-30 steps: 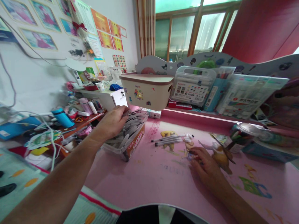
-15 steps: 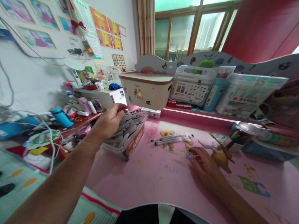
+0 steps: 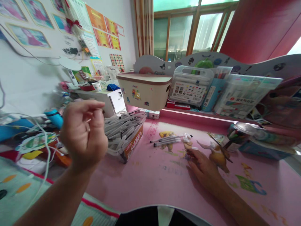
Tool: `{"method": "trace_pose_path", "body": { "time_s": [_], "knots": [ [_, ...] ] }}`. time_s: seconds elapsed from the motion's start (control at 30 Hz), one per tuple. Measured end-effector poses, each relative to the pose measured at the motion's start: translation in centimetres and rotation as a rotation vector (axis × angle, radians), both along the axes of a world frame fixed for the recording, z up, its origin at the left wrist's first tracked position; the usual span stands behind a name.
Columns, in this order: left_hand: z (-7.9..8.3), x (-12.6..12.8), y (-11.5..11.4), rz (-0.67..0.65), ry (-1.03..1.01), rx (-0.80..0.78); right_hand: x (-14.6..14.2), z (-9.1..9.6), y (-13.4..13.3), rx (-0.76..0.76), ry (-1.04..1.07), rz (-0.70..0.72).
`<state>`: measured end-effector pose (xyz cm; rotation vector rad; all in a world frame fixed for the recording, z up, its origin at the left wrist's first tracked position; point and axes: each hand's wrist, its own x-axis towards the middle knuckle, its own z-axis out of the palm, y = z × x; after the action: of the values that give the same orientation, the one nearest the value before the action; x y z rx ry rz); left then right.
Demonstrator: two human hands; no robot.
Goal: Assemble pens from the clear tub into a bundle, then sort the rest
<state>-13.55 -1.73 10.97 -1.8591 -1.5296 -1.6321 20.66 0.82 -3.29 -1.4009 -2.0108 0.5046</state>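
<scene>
My left hand (image 3: 86, 135) is raised in the air at the left of a clear plastic box (image 3: 117, 153), palm side toward me and fingers curled in. No object shows in it. Many translucent pens or refills (image 3: 125, 125) lie heaped in the box, which has an orange-brown label on its side. My right hand (image 3: 203, 164) rests on the pink desk (image 3: 150, 182), fingers stretched forward and a little bent, with nothing visible in them. Just beyond its fingertips, a few clear pens with dark ends (image 3: 168, 141) lie side by side on the desk.
Along the back ledge stand a lidded cream bin (image 3: 144, 92), a clear marker case (image 3: 191, 88), a blue pencil holder (image 3: 215, 91) and a clear box of markers (image 3: 244, 97). A pen jar (image 3: 242, 133) is at the right. A cluttered shelf and cables are at the left.
My left hand has moved away from above the box, leftward and toward me, and turned with its fingers curled. My right hand stays in nearly the same place.
</scene>
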Motion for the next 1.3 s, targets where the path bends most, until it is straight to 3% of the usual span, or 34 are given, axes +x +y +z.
{"method": "trace_pose_path", "body": {
  "time_s": [0.03,0.07,0.17,0.23,0.3,0.4,0.53,0.67,0.8,1.03,1.1,1.2,1.3],
  "knots": [
    [-0.3,1.1,-1.4,0.041,0.015,0.209,0.0,0.0,0.0,0.012,-0.002,0.008],
    [-0.7,2.2,-2.7,-0.009,0.117,0.336,0.0,0.0,0.0,0.023,-0.002,0.012],
    [-2.6,6.1,-4.5,-0.474,0.466,0.189,0.0,-0.1,0.1,0.047,-0.010,0.013],
    [-4.0,8.5,-3.8,-0.633,0.573,-0.024,0.1,-0.2,0.1,0.064,-0.033,0.017],
    [-5.4,10.5,-1.7,-0.610,0.689,-0.340,0.2,-0.3,0.1,0.078,-0.068,0.024],
    [-7.4,12.1,2.3,-0.464,0.825,-0.582,0.2,-0.3,0.0,0.082,-0.127,0.026],
    [-9.8,12.7,6.1,-0.354,0.887,-0.657,-0.1,0.3,-0.2,0.034,-0.219,0.016],
    [-11.4,13.3,7.3,-0.311,0.893,-0.732,-0.3,0.8,-0.4,-0.007,-0.247,0.017],
    [-11.2,13.7,7.0,-0.313,0.892,-0.781,-0.5,1.0,-0.6,-0.010,-0.227,0.027],
    [-8.7,13.6,5.6,-0.389,0.853,-0.862,-0.2,0.3,-0.3,0.047,-0.077,-0.032],
    [-8.3,13.6,5.1,-0.457,0.805,-0.841,0.0,0.3,-0.2,0.106,-0.028,-0.065],
    [-8.3,13.8,4.5,-0.537,0.782,-0.758,-0.2,0.5,-0.3,0.191,-0.045,-0.002],
    [-8.9,13.9,3.9,-0.566,0.776,-0.619,-0.7,1.2,-0.9,0.076,-0.122,0.071]
  ]
}}
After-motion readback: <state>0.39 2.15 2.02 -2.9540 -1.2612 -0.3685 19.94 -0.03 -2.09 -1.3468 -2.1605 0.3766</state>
